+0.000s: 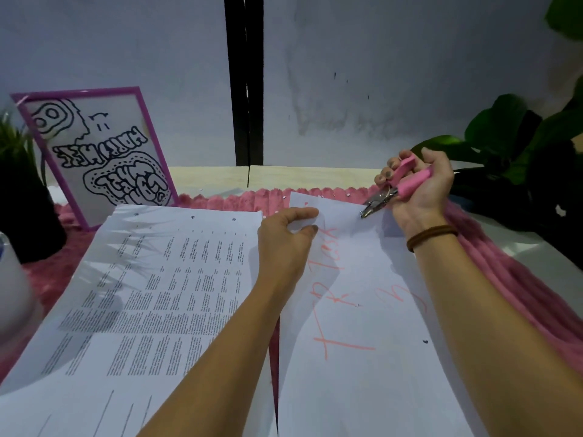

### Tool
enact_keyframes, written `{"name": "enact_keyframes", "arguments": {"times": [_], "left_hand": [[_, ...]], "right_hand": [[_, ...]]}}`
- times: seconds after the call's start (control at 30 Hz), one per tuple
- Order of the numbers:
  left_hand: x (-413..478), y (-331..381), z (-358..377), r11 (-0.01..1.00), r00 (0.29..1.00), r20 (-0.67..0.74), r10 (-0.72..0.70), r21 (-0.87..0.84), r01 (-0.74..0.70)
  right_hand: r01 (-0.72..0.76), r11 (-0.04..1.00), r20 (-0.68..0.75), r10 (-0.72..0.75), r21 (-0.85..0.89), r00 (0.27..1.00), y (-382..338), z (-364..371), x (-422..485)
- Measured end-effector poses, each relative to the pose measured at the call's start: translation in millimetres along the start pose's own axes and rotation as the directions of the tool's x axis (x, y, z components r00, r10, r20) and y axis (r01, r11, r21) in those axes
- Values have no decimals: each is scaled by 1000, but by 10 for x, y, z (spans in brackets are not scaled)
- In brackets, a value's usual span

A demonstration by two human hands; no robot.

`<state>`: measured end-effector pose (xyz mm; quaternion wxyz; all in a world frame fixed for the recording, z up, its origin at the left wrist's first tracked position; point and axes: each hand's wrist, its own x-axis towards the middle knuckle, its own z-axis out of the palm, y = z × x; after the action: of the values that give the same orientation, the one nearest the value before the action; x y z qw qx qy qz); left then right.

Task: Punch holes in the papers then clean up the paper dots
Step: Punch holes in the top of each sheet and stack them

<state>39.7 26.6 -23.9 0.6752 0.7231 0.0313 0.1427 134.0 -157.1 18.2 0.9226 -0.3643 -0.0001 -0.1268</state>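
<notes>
Black bubble lettering on the purple-framed white picture (94,152) was too distorted to read. Print on the stack of white printed sheets (142,294) was too small. Orange handwriting on the loose white sheet (347,310) was illegible.

Two hands — left hand (284,239), right hand (424,190) — one hole punch (400,188), one printed stack (142,294), one red-marked sheet (366,279), one framed picture (101,152).

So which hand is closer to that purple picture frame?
Left. The left hand pinches the handwritten sheet mid-table, right of the purple picture frame; the right hand grips the pink hole punch farther right.
</notes>
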Motion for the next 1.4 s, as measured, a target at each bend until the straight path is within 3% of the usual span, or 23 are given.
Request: {"name": "enact_keyframes", "arguments": {"times": [0.47,0.67,0.9,1.03,1.23,1.33,1.4], "left_hand": [[-31,25,21,985,989,-26,144,99,-141],[-35,59,11,992,991,-56,120,48,-118],[-90,85,44,963,969,-43,243,130,-236],[-64,62,10,985,986,-48,159,81,-155],[-54,67,12,995,994,-34,100,26,-99],[-38,43,8,984,989,-43,139,120,-133],[-38,49,5,937,970,-55,236,278,-212]], "right_hand": [[82,969,275,-15,-234,961,-92,167,-29],[21,996,167,-6,-90,986,-119,191,-2],[102,944,403,35,-314,914,-74,423,-95],[79,952,313,19,-296,950,-152,304,-34],[-4,999,130,9,-35,991,-110,99,55],[-7,997,159,19,-72,987,-87,119,37],[3,995,189,16,-100,982,-89,156,36]]}}
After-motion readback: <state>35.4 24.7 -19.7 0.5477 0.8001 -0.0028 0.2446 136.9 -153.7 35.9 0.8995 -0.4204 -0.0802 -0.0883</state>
